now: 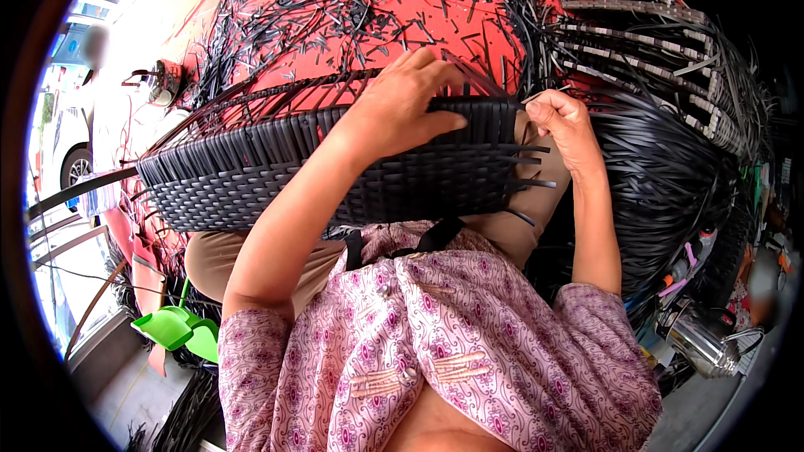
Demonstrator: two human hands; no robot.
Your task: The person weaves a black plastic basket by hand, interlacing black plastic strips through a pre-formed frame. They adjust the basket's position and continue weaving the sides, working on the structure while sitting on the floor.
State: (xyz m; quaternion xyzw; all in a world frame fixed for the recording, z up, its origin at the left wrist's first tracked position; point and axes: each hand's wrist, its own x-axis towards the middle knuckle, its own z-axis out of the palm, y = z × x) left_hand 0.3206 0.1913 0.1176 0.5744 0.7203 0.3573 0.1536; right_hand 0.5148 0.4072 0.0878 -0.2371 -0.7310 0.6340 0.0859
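Observation:
A black panel woven from flat plastic-looking strips lies across my lap, with loose strip ends sticking out at its right side. At its upper edge, right of the middle, is my left hand; the fingers bend over the edge and the thumb rests on the near face. My right hand is at the panel's upper right corner. Its thumb and forefinger pinch the end of a thin dark strip. The left fingertips are partly hidden among the strips.
Black strip scraps litter the red surface ahead. A large bundle of black strips lies to the right, below a partly woven frame. A metal kettle stands at lower right, a green dustpan at lower left.

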